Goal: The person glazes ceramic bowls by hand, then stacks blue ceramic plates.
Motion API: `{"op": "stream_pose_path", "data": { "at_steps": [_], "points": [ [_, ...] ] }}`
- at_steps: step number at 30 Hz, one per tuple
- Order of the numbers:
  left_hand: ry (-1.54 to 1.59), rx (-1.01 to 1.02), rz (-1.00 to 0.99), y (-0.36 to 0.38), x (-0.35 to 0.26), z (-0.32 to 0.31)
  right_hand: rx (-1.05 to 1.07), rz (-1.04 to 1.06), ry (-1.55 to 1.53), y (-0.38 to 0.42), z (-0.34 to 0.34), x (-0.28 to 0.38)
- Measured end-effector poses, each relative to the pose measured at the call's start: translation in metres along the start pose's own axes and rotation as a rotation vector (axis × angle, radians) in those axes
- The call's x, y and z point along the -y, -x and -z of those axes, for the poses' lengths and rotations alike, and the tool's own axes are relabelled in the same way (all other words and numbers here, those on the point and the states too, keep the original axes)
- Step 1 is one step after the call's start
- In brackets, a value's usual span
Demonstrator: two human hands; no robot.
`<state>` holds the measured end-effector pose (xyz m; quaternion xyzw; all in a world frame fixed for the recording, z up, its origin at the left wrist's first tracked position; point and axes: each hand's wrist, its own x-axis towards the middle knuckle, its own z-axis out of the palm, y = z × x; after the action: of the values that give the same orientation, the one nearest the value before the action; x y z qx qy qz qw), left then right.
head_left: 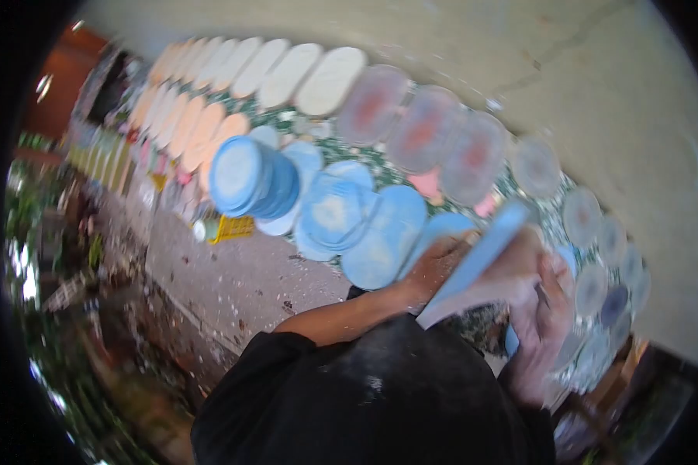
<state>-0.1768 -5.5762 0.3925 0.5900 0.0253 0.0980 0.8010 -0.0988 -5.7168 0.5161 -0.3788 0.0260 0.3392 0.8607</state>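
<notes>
A light blue slab (475, 256) with a flat rim stands tilted, nearly edge-on, in front of my chest. My left hand (440, 267) is closed on its left side, with the fingertips partly behind it. My right hand (549, 291), coated in pale dust, is at the slab's right face with its fingers bent. Motion blurs that hand, and whatever lies in its fingers cannot be made out. Just beyond my left hand lie overlapping blue oval pieces (389, 236), dusted white. Left of them rises a stack of round blue pieces (239, 174).
Rows of cream oval pieces (329, 81) and peach ones (203, 132) lie on a green-and-white patterned sheet (364, 164). Grey ovals with reddish middles (419, 128) continue to the right, then smaller grey discs (582, 217). A yellow basket (233, 229) stands on the concrete floor at left.
</notes>
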Motion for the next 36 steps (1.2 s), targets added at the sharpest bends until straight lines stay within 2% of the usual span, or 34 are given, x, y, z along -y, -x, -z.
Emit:
{"op": "stream_pose_path", "data": {
  "at_steps": [2, 3, 6, 8, 9, 12, 15, 16, 18, 22, 25, 28, 29, 32, 34, 36],
  "points": [
    [0.627, -0.041, 0.286, -0.003, -0.038, -0.019, -0.017, 0.047, 0.085, -0.005, -0.005, -0.003],
    [0.757, -0.024, 0.224, 0.001, -0.063, -0.027, -0.009, 0.058, 0.127, -0.007, -0.006, -0.003],
    [0.459, 0.053, 0.198, 0.007, -0.069, -0.005, 0.071, 0.003, 0.332, -0.001, -0.015, 0.0],
    [0.307, -0.081, 0.35, -0.001, -0.062, 0.006, 0.033, 0.062, 0.48, 0.005, -0.006, 0.001],
    [0.668, -0.139, 0.288, -0.006, -0.06, 0.01, -0.008, 0.099, 0.529, 0.018, -0.006, 0.008],
    [0.496, -0.248, 0.138, -0.003, -0.084, 0.024, -0.066, 0.284, 0.65, 0.051, 0.022, 0.019],
    [0.423, -0.467, 0.116, 0.001, -0.087, 0.038, -0.354, 0.368, 0.47, 0.068, 0.024, 0.024],
    [0.421, -0.531, 0.124, -0.001, -0.088, 0.044, -0.368, 0.354, 0.559, 0.069, 0.03, 0.025],
    [0.381, -0.529, 0.049, -0.003, -0.089, 0.054, -0.392, 0.335, 0.733, 0.065, 0.045, 0.024],
    [0.369, -0.462, 0.071, -0.005, -0.094, 0.061, -0.179, 0.044, 1.197, 0.039, 0.084, 0.014],
    [0.183, -0.447, 0.089, -0.005, -0.092, 0.064, -0.1, -0.029, 1.398, 0.013, 0.084, 0.0],
    [0.116, -0.455, 0.202, -0.002, -0.092, 0.064, -0.043, 0.109, 1.67, -0.002, 0.078, -0.027],
    [0.034, -0.425, 0.225, 0.0, -0.092, 0.066, -0.026, 0.397, 1.891, 0.001, 0.065, -0.038],
    [-0.243, -0.393, 0.252, 0.018, -0.092, 0.079, -0.162, 0.786, 1.937, 0.017, 0.007, -0.046],
    [-0.412, -0.188, 0.111, 0.038, -0.113, 0.093, -0.215, 0.904, 1.888, 0.027, 0.016, -0.042],
    [-0.454, -0.156, 0.094, 0.078, -0.129, 0.123, -0.14, 0.687, 1.553, 0.028, 0.026, -0.049]
  ]
}}
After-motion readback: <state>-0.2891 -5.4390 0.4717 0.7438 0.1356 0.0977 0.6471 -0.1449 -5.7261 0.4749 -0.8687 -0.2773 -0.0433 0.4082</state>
